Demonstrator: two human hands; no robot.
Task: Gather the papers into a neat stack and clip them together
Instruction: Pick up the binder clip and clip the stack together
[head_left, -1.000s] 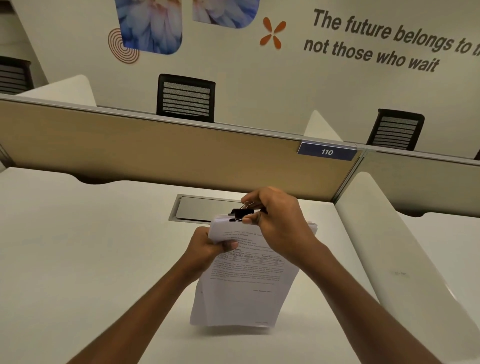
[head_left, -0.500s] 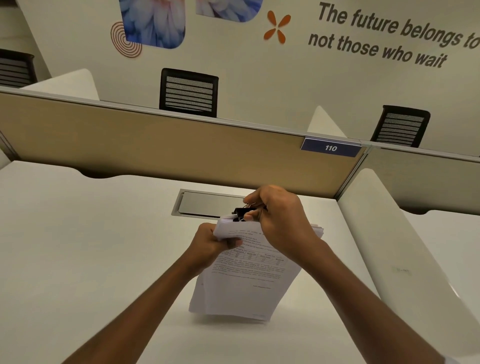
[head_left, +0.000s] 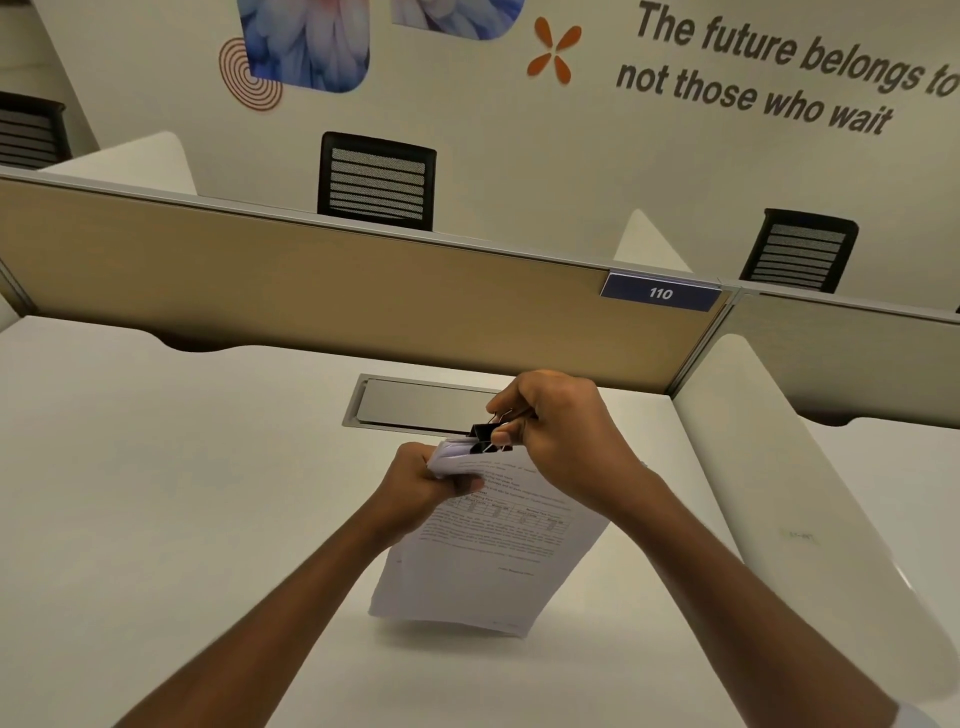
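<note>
A stack of printed white papers hangs in the air above the white desk, its lower end near the desktop. My left hand grips the stack's upper left corner, thumb on the top sheet. My right hand pinches the wire handles of a black binder clip, whose jaws sit at the stack's top edge. The upper right part of the papers is hidden behind my right hand.
A metal cable flap is set into the desk just beyond my hands. A tan partition with a blue "110" label runs across the back. A white side divider stands at the right. Black chairs stand beyond the partition.
My hands and the papers have stayed almost still. The left hand has tightened on the stack's top corner, and the clip sits slightly closer onto the edge.
</note>
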